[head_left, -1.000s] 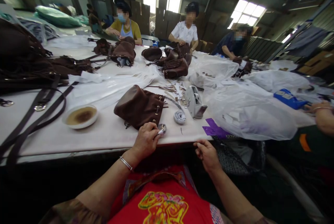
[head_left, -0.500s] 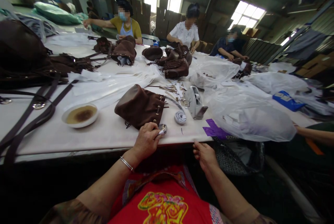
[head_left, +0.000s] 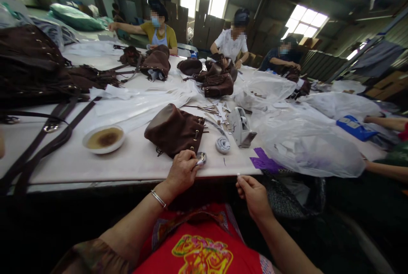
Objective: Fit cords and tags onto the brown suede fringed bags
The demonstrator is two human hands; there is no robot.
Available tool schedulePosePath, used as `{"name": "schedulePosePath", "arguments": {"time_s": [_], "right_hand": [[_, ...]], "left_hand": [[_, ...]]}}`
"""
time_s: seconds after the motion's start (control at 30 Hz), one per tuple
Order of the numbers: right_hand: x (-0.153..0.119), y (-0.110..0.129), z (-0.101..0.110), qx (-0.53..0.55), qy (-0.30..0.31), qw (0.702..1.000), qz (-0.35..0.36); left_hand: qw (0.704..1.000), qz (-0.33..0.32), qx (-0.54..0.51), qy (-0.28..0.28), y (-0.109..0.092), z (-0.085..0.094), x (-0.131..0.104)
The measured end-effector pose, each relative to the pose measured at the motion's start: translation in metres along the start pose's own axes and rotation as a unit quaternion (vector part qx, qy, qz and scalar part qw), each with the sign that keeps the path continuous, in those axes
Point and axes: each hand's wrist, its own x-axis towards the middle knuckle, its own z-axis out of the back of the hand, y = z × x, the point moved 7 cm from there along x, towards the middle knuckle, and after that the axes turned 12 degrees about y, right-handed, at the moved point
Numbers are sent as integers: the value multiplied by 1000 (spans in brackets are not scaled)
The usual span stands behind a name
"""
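Note:
My left hand is closed around a small part with a shiny metal piece, just in front of a brown leather drawstring bag lying on the table. Past the table's front edge, my right hand pinches a tiny white piece between thumb and forefinger. A rolled grey-white strip and a grey tape dispenser stand to the right of the bag. Purple tape lies at the table edge.
A white dish with brown liquid sits left of the bag. Dark straps and brown bags fill the far left. Clear plastic bags spread at right. Several people work across the table; another person's arm reaches in at right.
The whole view has shifted slightly, moving the table things right. The white piece at my right fingertips shows more clearly. At the right edge, another arm has come in near the blue packet.

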Motion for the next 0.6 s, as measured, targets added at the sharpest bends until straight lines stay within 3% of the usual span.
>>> {"name": "schedulePosePath", "arguments": {"time_s": [0.33,0.47,0.6], "right_hand": [[12,40,-107,-21,183,982,25],[24,49,-136,-22,202,979,16],[33,48,-146,-39,178,983,-12]], "left_hand": [[1000,-1,24,-15,-4,3,-8],[999,-2,30,-13,-4,3,-10],[999,-5,36,-17,-5,4,-11]]}}
